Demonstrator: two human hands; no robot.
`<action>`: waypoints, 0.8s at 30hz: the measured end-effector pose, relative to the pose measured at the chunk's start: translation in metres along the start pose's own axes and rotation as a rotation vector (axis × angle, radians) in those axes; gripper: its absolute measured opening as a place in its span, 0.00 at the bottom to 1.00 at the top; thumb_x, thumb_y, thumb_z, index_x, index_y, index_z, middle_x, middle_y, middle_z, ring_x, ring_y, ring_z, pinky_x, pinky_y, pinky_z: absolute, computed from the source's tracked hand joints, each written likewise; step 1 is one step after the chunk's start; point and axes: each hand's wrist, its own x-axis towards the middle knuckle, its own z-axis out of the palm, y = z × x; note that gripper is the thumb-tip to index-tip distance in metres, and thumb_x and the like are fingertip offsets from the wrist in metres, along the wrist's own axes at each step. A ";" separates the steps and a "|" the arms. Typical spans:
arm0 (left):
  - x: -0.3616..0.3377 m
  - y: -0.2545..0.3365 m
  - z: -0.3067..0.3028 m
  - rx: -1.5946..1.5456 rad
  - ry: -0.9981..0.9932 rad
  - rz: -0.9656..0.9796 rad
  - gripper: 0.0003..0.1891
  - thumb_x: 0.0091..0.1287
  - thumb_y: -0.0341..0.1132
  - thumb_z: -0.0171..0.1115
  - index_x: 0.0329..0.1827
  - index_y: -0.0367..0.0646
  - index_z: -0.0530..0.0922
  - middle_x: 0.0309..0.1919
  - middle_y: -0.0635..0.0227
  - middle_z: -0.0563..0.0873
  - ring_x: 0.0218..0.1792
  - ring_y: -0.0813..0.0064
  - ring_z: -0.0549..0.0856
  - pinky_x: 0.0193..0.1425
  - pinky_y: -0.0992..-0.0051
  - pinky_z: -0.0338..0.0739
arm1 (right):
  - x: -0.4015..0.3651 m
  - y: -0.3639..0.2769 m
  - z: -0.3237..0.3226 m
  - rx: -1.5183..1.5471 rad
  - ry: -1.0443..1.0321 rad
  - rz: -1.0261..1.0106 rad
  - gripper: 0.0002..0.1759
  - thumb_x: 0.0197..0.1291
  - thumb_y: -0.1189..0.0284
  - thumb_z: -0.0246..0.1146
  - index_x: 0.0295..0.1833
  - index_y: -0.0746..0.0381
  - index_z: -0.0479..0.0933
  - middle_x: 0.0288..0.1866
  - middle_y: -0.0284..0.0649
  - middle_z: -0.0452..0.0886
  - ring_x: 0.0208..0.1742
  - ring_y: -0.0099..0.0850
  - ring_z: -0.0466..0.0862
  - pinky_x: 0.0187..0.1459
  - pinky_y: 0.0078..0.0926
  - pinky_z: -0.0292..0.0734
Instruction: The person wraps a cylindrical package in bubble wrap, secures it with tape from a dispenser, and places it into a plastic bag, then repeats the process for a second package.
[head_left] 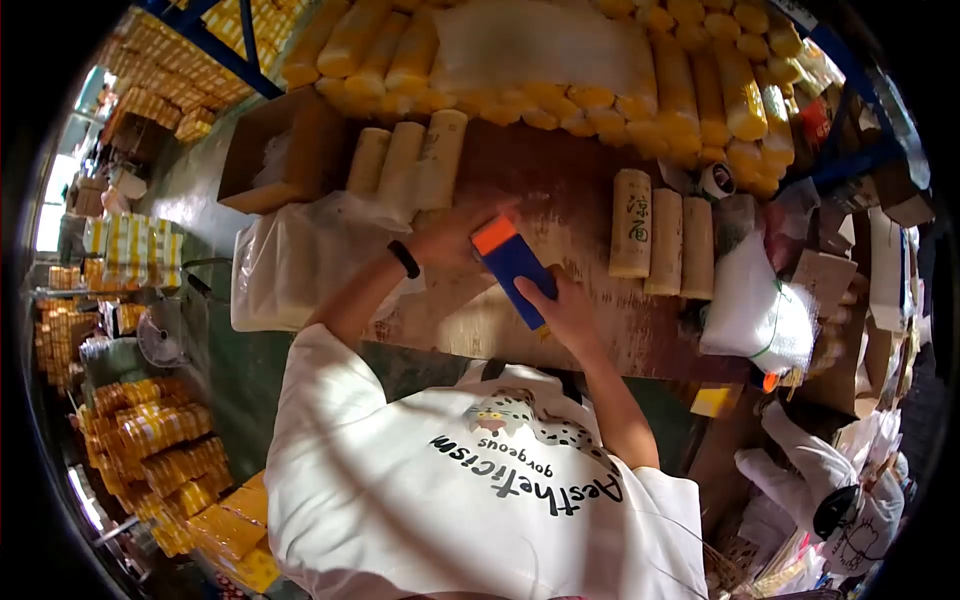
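A blue box with an orange end (518, 270) is held at a slant over the wooden table (450, 320). My right hand (572, 312) is closed on its lower right part, the thumb lying across the blue face. My left hand (447, 238), below a black wristband, is right at the orange end; its fingers are blurred and in shade. Left of it stand several cream-coloured wrapped rolls (400, 165). On the right are more such rolls (632, 225), one with large green characters printed on it.
Yellow-wrapped rolls (700, 90) are piled along the far side. An open cardboard box (280, 155) and clear plastic bags (290, 260) lie at the left; a white plastic bundle (760, 310) sits at the right. Another person (820, 480) is at lower right.
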 end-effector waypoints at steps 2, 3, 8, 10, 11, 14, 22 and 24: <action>0.003 -0.007 -0.003 -0.031 0.018 0.032 0.49 0.46 0.40 0.76 0.72 0.49 0.59 0.66 0.60 0.67 0.65 0.57 0.68 0.69 0.62 0.64 | -0.007 0.004 -0.001 -0.007 0.021 -0.003 0.37 0.55 0.40 0.61 0.45 0.68 0.75 0.28 0.46 0.81 0.30 0.35 0.83 0.34 0.31 0.76; 0.003 -0.018 -0.001 -0.037 0.032 0.041 0.48 0.46 0.40 0.76 0.72 0.50 0.59 0.66 0.61 0.67 0.66 0.58 0.67 0.69 0.62 0.64 | -0.016 0.019 0.001 0.017 0.040 -0.010 0.36 0.55 0.41 0.62 0.44 0.68 0.75 0.28 0.46 0.81 0.30 0.35 0.83 0.34 0.31 0.76; 0.004 -0.035 -0.013 0.145 -0.073 0.069 0.46 0.49 0.40 0.75 0.72 0.54 0.60 0.69 0.64 0.64 0.70 0.59 0.61 0.72 0.61 0.59 | -0.031 0.084 0.018 0.063 0.075 0.038 0.35 0.56 0.43 0.62 0.43 0.69 0.76 0.26 0.45 0.81 0.27 0.35 0.82 0.32 0.33 0.76; 0.011 -0.026 -0.012 0.172 -0.139 0.088 0.45 0.48 0.39 0.75 0.71 0.53 0.61 0.70 0.64 0.62 0.71 0.58 0.60 0.72 0.59 0.59 | -0.023 0.099 0.031 -0.055 0.102 0.063 0.35 0.55 0.42 0.62 0.43 0.69 0.76 0.26 0.46 0.81 0.27 0.35 0.82 0.31 0.33 0.76; 0.014 -0.019 -0.010 0.197 -0.146 0.088 0.44 0.48 0.38 0.75 0.71 0.53 0.61 0.70 0.64 0.62 0.71 0.58 0.60 0.72 0.60 0.60 | -0.018 0.104 0.033 -0.116 0.119 0.073 0.36 0.55 0.42 0.62 0.43 0.69 0.76 0.26 0.46 0.81 0.27 0.35 0.82 0.30 0.33 0.76; 0.021 -0.005 -0.001 0.241 -0.136 0.073 0.44 0.48 0.37 0.74 0.71 0.51 0.62 0.70 0.63 0.62 0.71 0.57 0.60 0.71 0.60 0.61 | -0.004 0.089 0.027 0.069 0.074 0.173 0.32 0.55 0.44 0.63 0.37 0.69 0.79 0.25 0.49 0.81 0.27 0.40 0.83 0.31 0.34 0.76; 0.018 -0.007 0.003 0.365 -0.075 0.013 0.44 0.50 0.39 0.72 0.72 0.50 0.58 0.70 0.61 0.60 0.69 0.53 0.63 0.69 0.60 0.66 | 0.064 0.117 0.004 -0.248 -0.073 0.187 0.33 0.51 0.44 0.65 0.39 0.69 0.82 0.26 0.45 0.83 0.29 0.35 0.84 0.34 0.33 0.78; 0.007 0.006 0.007 0.455 -0.014 -0.129 0.44 0.52 0.43 0.72 0.71 0.50 0.58 0.70 0.59 0.59 0.68 0.50 0.63 0.67 0.57 0.67 | 0.042 0.111 -0.013 -0.064 0.015 0.238 0.34 0.52 0.42 0.63 0.41 0.66 0.83 0.28 0.44 0.84 0.30 0.35 0.84 0.34 0.32 0.78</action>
